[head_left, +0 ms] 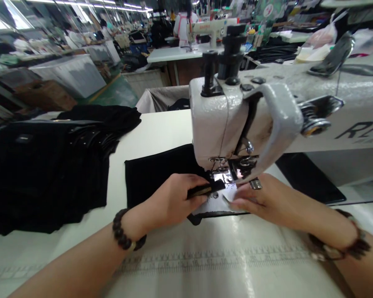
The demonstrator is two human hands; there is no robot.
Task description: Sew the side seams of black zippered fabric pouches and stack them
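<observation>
My left hand [170,196] is closed around a short black zipper [200,191] with gold-coloured teeth. The zipper's far end reaches toward the lit needle area of a sewing machine [211,124]. Under that hand and behind it lies a flat black fabric panel [155,169] on the worktable. My right hand [261,196] is at the other side of the metal needle plate [219,203], its fingers drawn together. A slim metallic tip shows by those fingers, but what they hold is not clear. The machine head hides part of the fabric.
Stacked black fabric pieces [49,165] lie at the left of the worktable [164,128]. A dark phone-like slab [311,176] rests under the machine arm. A printed ruler [205,260] runs along the near side. Another sewing machine [211,31] and a person [185,27] are beyond.
</observation>
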